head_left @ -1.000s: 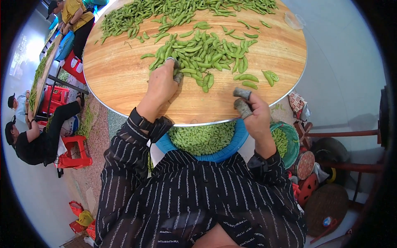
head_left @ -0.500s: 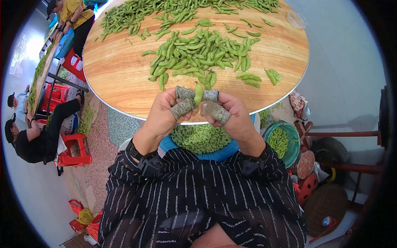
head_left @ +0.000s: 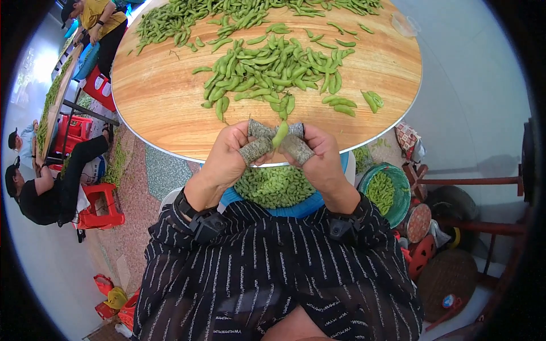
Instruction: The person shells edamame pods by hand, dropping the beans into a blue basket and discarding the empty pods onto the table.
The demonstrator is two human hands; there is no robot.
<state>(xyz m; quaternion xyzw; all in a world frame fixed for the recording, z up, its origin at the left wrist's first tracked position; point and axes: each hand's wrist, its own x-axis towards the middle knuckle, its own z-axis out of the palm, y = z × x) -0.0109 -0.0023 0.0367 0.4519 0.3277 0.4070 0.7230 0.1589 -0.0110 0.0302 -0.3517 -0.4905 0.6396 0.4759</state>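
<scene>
A green soybean pod (head_left: 280, 135) is pinched between my two hands, just above the near edge of the round wooden table (head_left: 165, 108). My left hand (head_left: 230, 152) grips it with thumb and finger, both wrapped in grey speckled sleeves. My right hand (head_left: 321, 154) closes on it from the other side, its thumb and finger in similar sleeves. Just beyond the fingers lies a heap of soybean pods (head_left: 270, 68). Under my hands, below the table edge, a blue basin (head_left: 301, 209) holds shelled green soybeans (head_left: 273, 186).
A larger pile of pods (head_left: 187, 23) covers the table's far side, near a clear plastic cup (head_left: 405, 25). At right stands a green tub (head_left: 405, 199) with pods in it. Red stools (head_left: 102, 207) and several people sit or stand at a long table on the left.
Both hands have drawn closer together around the pod. My right thumb and finger have come in from the right and now close on it.
</scene>
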